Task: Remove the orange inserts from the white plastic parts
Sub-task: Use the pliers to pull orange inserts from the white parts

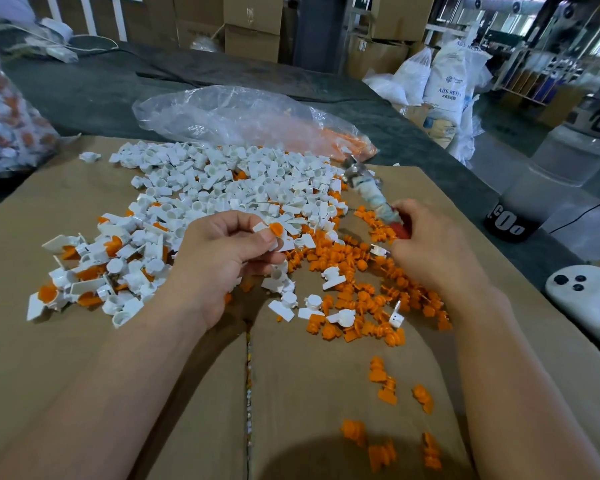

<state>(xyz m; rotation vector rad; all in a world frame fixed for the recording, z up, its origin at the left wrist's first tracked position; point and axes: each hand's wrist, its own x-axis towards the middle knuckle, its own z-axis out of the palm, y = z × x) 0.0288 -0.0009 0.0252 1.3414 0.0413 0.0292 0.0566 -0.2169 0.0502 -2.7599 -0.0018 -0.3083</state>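
Orange inserts (361, 296) litter cardboard (49, 220); white sack (445, 88) reads "ABS".

Left hand (219, 254) pinches between thumb and fingers (238, 221) — right hand (426, 247) (curled) grips.

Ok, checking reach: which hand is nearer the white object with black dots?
Right. The right hand, gripping a taped tool, sits left of the white object; the left hand, holding a part, is farther left.

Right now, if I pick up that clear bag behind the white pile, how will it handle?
The clear plastic bag is crumpled thin film, so it will probably flop and sag. The orange pieces at its right end would likely shift and pull that end down. Its glossy film may feel slippery.
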